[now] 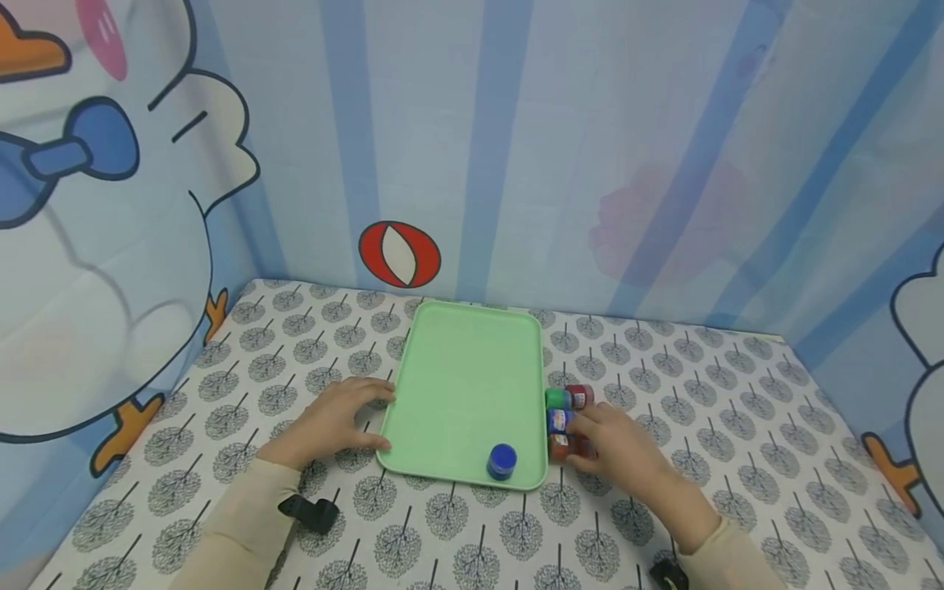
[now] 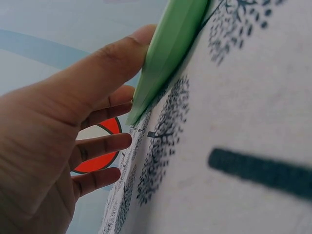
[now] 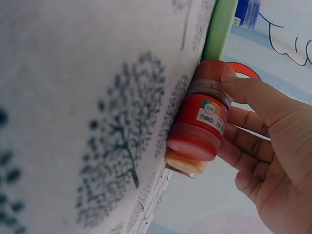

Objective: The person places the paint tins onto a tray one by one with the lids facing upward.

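Note:
My left hand point(image 1: 339, 418) rests at the left rim of the light green tray point(image 1: 465, 385), its thumb touching the rim in the left wrist view and the other fingers loosely extended. To the right of the tray, my right hand point(image 1: 615, 447) grips a red paint jar point(image 3: 202, 114) that lies on its side, thumb against the brownish-orange lid and fingers behind it. Beside that jar lie a blue paint jar point(image 1: 559, 421), a green-lidded jar point(image 1: 558, 399) and a dark red jar point(image 1: 580, 397). One blue-lidded jar point(image 1: 502, 461) stands upright in the tray's near right corner.
A white tablecloth with grey tree prints point(image 1: 398, 541) covers the table. Behind it hangs a striped blue cartoon backdrop point(image 1: 420, 123). Black wrist-camera straps point(image 1: 310, 514) sit on both wrists. An orange-yellow jar part point(image 3: 185, 163) shows behind the red jar.

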{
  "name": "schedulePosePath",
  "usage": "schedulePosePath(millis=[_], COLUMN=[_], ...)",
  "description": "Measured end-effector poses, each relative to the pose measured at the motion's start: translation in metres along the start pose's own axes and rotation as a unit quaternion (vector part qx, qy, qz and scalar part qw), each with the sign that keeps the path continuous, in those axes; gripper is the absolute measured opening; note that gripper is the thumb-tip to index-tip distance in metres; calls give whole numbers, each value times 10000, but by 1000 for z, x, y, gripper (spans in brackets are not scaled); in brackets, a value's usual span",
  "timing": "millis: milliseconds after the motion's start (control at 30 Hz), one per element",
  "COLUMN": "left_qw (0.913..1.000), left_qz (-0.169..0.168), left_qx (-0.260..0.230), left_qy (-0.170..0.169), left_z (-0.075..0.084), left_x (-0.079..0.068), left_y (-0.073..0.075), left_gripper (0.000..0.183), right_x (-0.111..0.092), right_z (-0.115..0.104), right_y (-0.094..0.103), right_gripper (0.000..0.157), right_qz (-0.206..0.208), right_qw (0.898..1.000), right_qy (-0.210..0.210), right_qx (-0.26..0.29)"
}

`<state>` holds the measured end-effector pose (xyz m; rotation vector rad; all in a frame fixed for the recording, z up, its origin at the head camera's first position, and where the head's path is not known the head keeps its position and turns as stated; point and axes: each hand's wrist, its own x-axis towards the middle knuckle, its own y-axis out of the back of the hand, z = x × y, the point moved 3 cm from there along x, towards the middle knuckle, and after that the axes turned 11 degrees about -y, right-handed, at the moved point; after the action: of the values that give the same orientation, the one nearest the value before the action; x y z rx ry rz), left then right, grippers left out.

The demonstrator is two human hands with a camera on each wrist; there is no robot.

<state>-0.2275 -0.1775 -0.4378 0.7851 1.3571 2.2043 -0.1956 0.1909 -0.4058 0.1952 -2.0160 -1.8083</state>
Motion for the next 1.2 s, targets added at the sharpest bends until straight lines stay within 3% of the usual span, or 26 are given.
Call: schedulePosePath(millis=[533,933,1200], left_qw=[9999,9999,9999], left_qz=[66,65,44], left_qx=[-82,-125,-107], left_qy=[9,-32,21], left_z=[0,-1,-1], left_x=[-1,-1,-1], left_y=[1,0,0], left_gripper=[65,64,64], right_x=[-1,-2,-1], right_z=[-8,-10,-11], right_y=[-7,-3,4], right_gripper=[41,33,34], right_qz=[305,552,357], right_qw=[9945,9948,9966], right_qy=[610,632,527], right_qx=[-789,-569,-519])
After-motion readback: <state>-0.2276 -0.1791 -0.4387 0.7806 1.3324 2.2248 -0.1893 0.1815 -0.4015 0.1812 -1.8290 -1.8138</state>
